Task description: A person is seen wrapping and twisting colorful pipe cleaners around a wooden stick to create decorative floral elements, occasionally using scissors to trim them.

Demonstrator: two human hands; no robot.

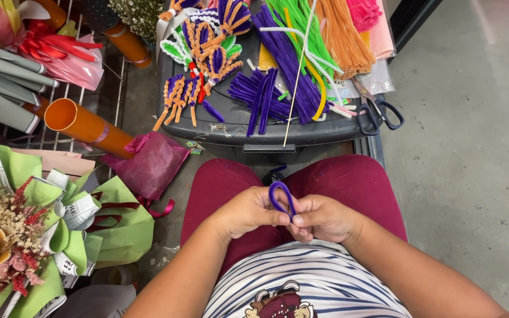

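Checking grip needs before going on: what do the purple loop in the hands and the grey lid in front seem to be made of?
The purple loop, pinched between left hand and right hand, looks like a chenille pipe cleaner: fuzzy matte pile, holding a bent curve, likely a wire core. The grey lid looks like moulded plastic, dull and scuffed, with a moulded latch at its front edge.

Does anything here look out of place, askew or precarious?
Mostly ordinary craft clutter. Two things stand out: the scissors hang over the right edge of the dark bin lid, and a thin wooden stick lies slantwise across the pipe cleaners, its tip past the front rim. Both hands pinch a purple loop.
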